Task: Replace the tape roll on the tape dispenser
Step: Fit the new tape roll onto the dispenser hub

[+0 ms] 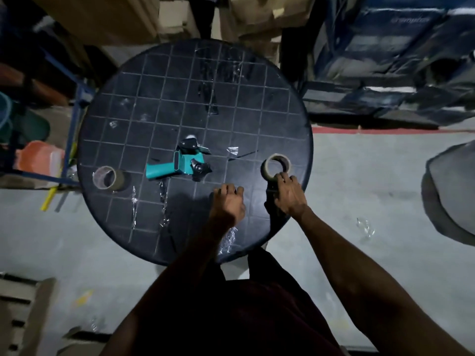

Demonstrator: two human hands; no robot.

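A teal tape dispenser [177, 165] lies on its side near the middle of the round black table [144, 93], with no roll on its hub. A brown tape roll [275, 167] sits near the table's right edge; the fingertips of my right hand [289, 195] grip its near side. A second roll [108, 178], with a clear-looking core, rests at the table's left edge. My left hand [228, 201] hovers over the table just in front of the dispenser, fingers curled and holding nothing.
Scraps of clear tape [232, 151] stick to the tabletop and lie on the grey floor [365, 226]. Cardboard boxes [246, 19] stand behind the table, a blue metal rack [74, 116] to the left, and wrapped blue packs [390, 60] to the right.
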